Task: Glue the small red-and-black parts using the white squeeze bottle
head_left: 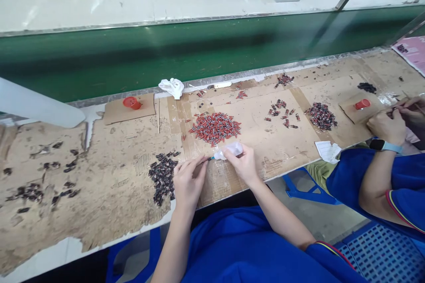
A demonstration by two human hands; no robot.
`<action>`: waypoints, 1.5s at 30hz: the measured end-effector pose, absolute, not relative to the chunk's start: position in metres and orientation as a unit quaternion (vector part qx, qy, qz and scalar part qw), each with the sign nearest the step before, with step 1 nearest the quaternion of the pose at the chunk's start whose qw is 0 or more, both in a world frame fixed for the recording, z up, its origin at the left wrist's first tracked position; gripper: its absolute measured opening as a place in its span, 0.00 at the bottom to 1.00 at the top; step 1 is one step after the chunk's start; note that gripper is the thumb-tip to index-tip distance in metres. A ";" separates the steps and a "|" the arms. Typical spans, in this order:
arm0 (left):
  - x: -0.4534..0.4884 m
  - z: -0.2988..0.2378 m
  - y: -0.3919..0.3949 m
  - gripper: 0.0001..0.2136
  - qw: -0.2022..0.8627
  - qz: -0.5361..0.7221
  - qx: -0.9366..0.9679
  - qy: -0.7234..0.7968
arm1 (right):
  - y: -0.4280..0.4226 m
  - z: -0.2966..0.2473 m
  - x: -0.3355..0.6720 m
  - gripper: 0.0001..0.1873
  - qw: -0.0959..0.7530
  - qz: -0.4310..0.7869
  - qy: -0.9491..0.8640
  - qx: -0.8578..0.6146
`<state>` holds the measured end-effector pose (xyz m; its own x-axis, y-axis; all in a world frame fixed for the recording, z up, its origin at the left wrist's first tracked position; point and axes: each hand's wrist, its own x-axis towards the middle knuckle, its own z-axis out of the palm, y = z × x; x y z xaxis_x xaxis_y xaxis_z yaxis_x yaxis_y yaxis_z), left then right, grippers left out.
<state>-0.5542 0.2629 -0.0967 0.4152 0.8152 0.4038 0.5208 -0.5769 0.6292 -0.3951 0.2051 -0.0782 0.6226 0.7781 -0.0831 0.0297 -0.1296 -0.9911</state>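
Note:
My right hand [245, 164] is closed around a small translucent squeeze bottle [233, 149] with a thin bluish tip pointing left. The tip meets the fingertips of my left hand [190, 180], which are pinched together. Whatever sits between those fingers is mostly hidden and too small to name. Just beyond the bottle lies a heap of small red and dark parts [215, 128] on the cardboard. Beside my left hand, on its left, spreads a pile of black parts [162, 176].
A red cup [132, 102] stands on a cardboard piece at left. Crumpled white tissue [172, 87] and a wooden stick [158, 116] lie near the green conveyor belt [159, 55]. On the right, a co-worker's hands [388, 126] work near another red cup [361, 104] and a dark parts pile [321, 116].

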 end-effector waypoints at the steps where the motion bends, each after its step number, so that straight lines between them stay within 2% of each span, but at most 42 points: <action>1: -0.554 -0.097 0.263 0.07 0.213 0.351 0.813 0.412 | 0.205 -0.078 -0.395 0.15 0.588 0.315 -0.297 -0.683; 13: -0.555 -0.096 0.265 0.07 0.236 0.337 0.805 0.428 | 0.203 -0.078 -0.395 0.14 0.607 0.315 -0.264 -0.680; 23: -0.554 -0.097 0.263 0.07 0.219 0.344 0.809 0.424 | 0.205 -0.078 -0.396 0.13 0.589 0.324 -0.280 -0.685; 30: -0.555 -0.094 0.265 0.07 0.229 0.304 0.812 0.442 | 0.195 -0.074 -0.383 0.15 0.617 0.312 -0.246 -0.679; 32: -0.555 -0.094 0.267 0.07 0.222 0.294 0.816 0.445 | 0.185 -0.073 -0.374 0.18 0.594 0.299 -0.257 -0.701; 35: -0.555 -0.093 0.269 0.07 0.201 0.282 0.821 0.453 | 0.172 -0.068 -0.360 0.24 0.495 0.206 -0.317 -0.783; 39: -0.553 -0.094 0.272 0.06 0.205 0.279 0.824 0.449 | 0.175 -0.056 -0.343 0.18 0.388 0.014 -0.388 -0.836; 41: -0.552 -0.094 0.273 0.07 0.215 0.284 0.825 0.439 | 0.186 -0.050 -0.335 0.14 0.363 0.008 -0.420 -0.831; 45: -0.553 -0.092 0.272 0.08 0.253 0.302 0.817 0.421 | 0.219 -0.043 -0.324 0.06 0.291 0.101 -0.499 -0.810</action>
